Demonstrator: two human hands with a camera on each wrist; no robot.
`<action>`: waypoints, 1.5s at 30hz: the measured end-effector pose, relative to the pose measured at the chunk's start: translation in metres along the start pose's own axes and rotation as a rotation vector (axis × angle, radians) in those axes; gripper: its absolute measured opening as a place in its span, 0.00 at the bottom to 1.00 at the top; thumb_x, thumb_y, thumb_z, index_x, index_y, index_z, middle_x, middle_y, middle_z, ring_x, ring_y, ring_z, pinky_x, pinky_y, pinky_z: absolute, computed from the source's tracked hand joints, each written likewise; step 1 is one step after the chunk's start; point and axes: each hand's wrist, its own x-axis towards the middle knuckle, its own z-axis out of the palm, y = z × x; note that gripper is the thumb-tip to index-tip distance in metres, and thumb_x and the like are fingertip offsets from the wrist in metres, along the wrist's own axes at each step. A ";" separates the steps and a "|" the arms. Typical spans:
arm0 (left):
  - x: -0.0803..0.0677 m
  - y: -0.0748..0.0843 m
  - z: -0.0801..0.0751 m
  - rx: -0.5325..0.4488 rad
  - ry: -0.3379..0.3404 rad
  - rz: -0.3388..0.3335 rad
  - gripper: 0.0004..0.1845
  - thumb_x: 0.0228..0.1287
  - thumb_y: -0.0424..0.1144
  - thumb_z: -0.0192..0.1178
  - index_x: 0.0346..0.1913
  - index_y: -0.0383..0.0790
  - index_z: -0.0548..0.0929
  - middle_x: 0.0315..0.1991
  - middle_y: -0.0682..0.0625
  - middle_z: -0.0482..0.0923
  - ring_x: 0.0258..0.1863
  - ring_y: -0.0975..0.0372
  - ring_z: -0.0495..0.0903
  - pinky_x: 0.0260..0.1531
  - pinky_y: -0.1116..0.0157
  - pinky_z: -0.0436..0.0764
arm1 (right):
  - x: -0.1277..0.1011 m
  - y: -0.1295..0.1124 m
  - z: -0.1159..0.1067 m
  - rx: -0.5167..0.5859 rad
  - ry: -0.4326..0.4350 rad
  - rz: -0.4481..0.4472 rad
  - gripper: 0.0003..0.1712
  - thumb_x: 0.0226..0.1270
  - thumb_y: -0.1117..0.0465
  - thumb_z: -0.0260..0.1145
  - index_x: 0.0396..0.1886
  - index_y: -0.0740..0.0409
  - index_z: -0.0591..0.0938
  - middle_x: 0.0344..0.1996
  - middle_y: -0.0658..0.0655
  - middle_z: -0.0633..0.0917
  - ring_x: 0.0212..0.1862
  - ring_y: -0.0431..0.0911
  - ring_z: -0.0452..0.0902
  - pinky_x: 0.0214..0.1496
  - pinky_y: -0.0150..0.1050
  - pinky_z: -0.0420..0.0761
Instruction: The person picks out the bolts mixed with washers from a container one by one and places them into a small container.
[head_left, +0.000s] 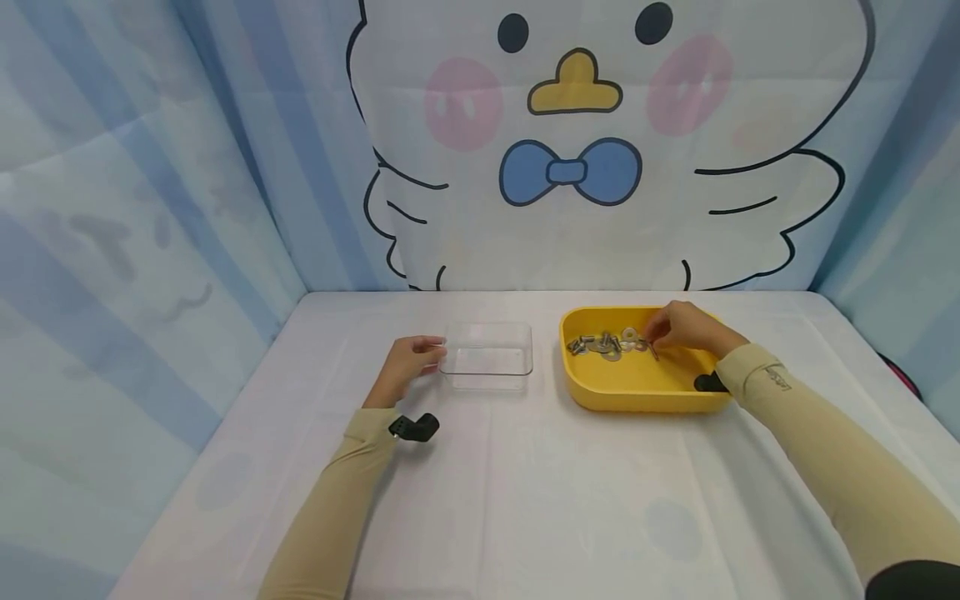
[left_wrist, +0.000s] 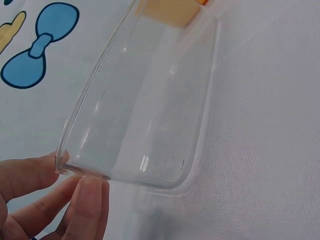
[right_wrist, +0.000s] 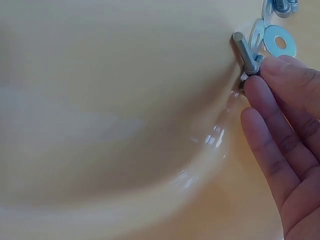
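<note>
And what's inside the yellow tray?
Inside the yellow tray lie small metal parts, including a washer; the right hand pinches a bolt. Anything directly under that hand is hidden in the head view.

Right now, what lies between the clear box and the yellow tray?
Only a bare strip of white tablecloth separates the clear box from the yellow tray; the head view shows this.

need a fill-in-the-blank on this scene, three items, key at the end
1. In the head view, the clear box that the left hand holds is to the ____ of the tray.
2. The right hand pinches a metal piece inside the tray, whose colour is ____.
3. The flat metal ring near that piece is a ____.

Missing words: left; yellow; washer.
</note>
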 end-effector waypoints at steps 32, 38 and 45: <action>0.001 0.000 0.000 -0.013 0.010 0.011 0.19 0.63 0.32 0.58 0.56 0.30 0.77 0.49 0.40 0.78 0.38 0.65 0.76 0.48 0.65 0.82 | 0.006 0.012 0.006 0.010 -0.063 0.040 0.04 0.53 0.63 0.72 0.28 0.59 0.87 0.31 0.54 0.86 0.33 0.44 0.75 0.38 0.32 0.79; 0.003 0.001 0.001 0.005 0.018 -0.032 0.19 0.63 0.33 0.59 0.57 0.33 0.77 0.50 0.41 0.78 0.42 0.62 0.77 0.49 0.64 0.82 | 0.007 0.012 0.007 0.032 -0.079 0.043 0.06 0.54 0.61 0.72 0.29 0.60 0.87 0.30 0.54 0.87 0.32 0.42 0.76 0.39 0.34 0.80; 0.004 0.001 0.002 0.016 0.032 -0.067 0.19 0.64 0.33 0.59 0.57 0.35 0.77 0.50 0.41 0.78 0.45 0.59 0.77 0.52 0.63 0.81 | 0.008 0.012 0.009 0.074 -0.102 0.049 0.09 0.54 0.59 0.72 0.32 0.61 0.87 0.31 0.54 0.87 0.33 0.42 0.77 0.41 0.34 0.81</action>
